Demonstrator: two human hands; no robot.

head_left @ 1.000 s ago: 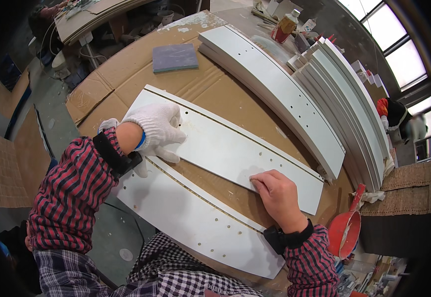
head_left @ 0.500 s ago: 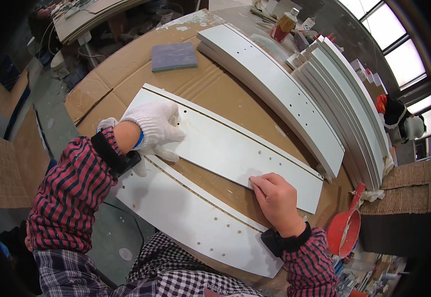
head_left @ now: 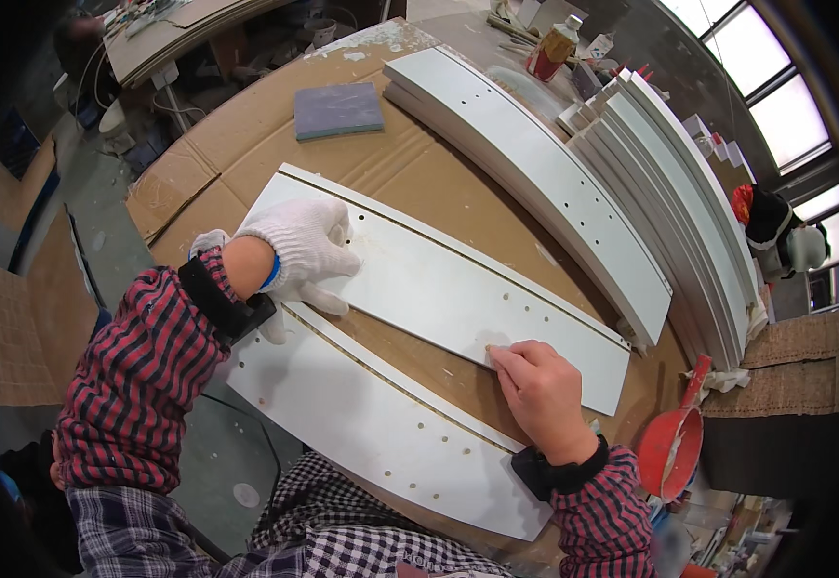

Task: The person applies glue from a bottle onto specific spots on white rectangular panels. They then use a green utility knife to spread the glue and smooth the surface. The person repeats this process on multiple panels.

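A white grooved panel [head_left: 443, 275] with several drilled holes lies slantwise in front of me. My left hand [head_left: 299, 246], in a white knitted glove, grips its left end and near edge, with some fingertips tucked out of sight. My right hand [head_left: 540, 395] is bare and closed in a pinch at the near edge of that panel. Whatever sits between its thumb and forefinger is too small to make out. Closer to me lies a second white panel [head_left: 371, 414], also grooved and holed; the left glove's lower fingers overlap its upper left end.
Brown cardboard [head_left: 236, 183] covers the table. A grey-purple sanding block [head_left: 338, 111] sits at the far side. Stacked white panels [head_left: 535, 183] stand beyond, with another stack [head_left: 679, 202] to the right. A red pan [head_left: 670, 453] hangs near the right edge; a bottle [head_left: 554, 48] stands behind.
My right hand has shifted very slightly down and right, still pinched at the panel's edge. The left hand and both panels show almost no movement.
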